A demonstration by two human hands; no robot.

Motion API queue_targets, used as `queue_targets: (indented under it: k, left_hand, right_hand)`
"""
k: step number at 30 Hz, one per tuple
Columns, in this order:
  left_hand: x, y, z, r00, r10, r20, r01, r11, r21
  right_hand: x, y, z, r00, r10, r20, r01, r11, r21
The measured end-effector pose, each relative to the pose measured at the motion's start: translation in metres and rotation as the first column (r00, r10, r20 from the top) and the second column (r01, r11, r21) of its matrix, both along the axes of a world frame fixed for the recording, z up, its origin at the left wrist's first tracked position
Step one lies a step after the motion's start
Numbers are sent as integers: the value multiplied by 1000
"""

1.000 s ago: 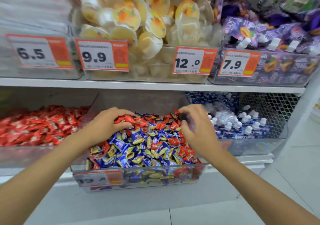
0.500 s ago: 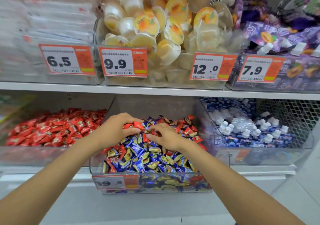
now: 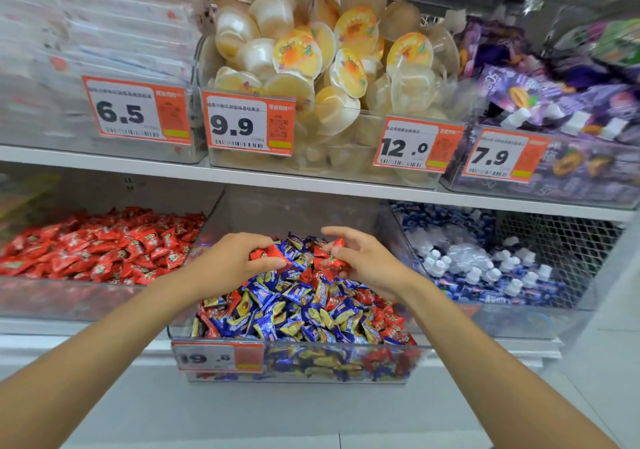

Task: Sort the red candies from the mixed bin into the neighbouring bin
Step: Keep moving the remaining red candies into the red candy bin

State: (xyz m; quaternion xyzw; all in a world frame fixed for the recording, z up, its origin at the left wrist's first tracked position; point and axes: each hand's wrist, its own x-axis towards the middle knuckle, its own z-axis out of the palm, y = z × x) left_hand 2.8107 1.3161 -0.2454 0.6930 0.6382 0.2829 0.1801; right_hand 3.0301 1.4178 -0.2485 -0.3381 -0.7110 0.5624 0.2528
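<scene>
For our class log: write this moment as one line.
left hand grips red candies | right hand pinches red candy | both over mixed bin

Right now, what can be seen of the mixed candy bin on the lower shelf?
The mixed bin is a clear plastic tub, centre of the lower shelf, jutting forward past its neighbours. It holds blue-and-yellow wrapped candies with red candies scattered among them. An orange-and-white price tag reading 19.8 sits on its front wall, left. The left hand and right hand reach into the pile's rear, each gripping red candies.

The left forearm (image 3: 104, 355) and right forearm (image 3: 491, 379) are bare.
</scene>
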Motion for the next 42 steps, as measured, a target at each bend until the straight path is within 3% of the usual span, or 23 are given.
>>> queue_targets:
  k: [4, 10, 14, 17, 21, 25, 31, 35, 37, 42]
  left_hand:
    - [8, 2, -6, 1000, -8, 19, 8, 1000, 16]
    - [7, 1, -7, 996, 12, 94, -14, 1000, 23]
    - [3, 4, -8, 1000, 18, 18, -19, 999, 49]
    - [4, 8, -11, 999, 39, -2, -39, 998, 46]
    - [2, 12, -15, 997, 76, -14, -76, 997, 30]
    - [1, 17, -14, 995, 94, -42, -95, 995, -7]
    - [15, 32, -5, 998, 62, 2, -62, 997, 47]
    - [30, 41, -5, 999, -2, 34, 0, 999, 50]
    - [38, 47, -10, 999, -51, 0, 51, 999, 5]
    - [43, 61, -28, 962, -203, -182, 147, 949, -278]
  right_hand:
    - [-3, -3, -6, 989, -72, 132, 42, 975, 218]
    - [-1, 2, -9, 985, -151, 88, 119, 950, 290]
    - [-4, 16, -13, 980, -153, 126, 100, 932, 350]
    - [-14, 25, -27, 949, -150, 278, 38, 927, 373]
    - [-21, 27, -39, 865, 34, 500, -200, 938, 282]
    - [-14, 24, -24, 900, 91, 427, -213, 945, 247]
    - [9, 21, -1, 975, -24, 220, -35, 965, 261]
    - [24, 17, 5, 980, -70, 185, 11, 954, 301]
    - [28, 15, 5, 968, -96, 231, 9, 936, 351]
    - [31, 10, 2, 942, -111, 316, -25, 917, 399]
